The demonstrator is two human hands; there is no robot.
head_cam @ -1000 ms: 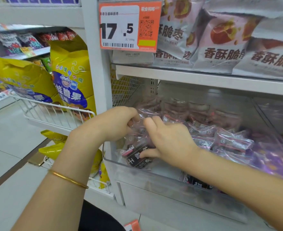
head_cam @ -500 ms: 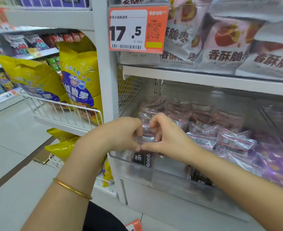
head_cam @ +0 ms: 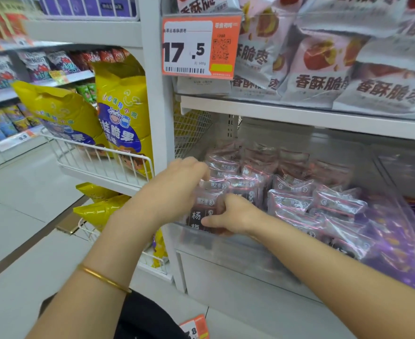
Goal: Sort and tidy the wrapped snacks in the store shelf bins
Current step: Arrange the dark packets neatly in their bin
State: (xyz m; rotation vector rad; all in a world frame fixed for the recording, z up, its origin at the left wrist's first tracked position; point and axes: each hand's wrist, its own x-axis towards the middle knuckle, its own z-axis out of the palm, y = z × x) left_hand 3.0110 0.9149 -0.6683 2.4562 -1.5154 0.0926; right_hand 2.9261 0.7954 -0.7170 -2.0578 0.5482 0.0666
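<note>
In the bin [head_cam: 226, 243] lie wrapped snacks [head_cam: 292, 199], under a shelf [head_cam: 299, 118], right of the wire basket [head_cam: 98, 163].

A thin, plain gold bangle [head_cam: 103, 277] circles the left forearm a little above the wrist. The left hand [head_cam: 177, 189] and right hand [head_cam: 233, 216] are bare, and both forearms are uncovered to the frame's edge. A black garment [head_cam: 147, 316] shows low down between the arms.

One wide camera sits on the person's head. It looks forward and a bit down, close to the clear bin [head_cam: 226, 244] on the shelf [head_cam: 299, 118], with floor [head_cam: 18, 216] at the left.
</note>
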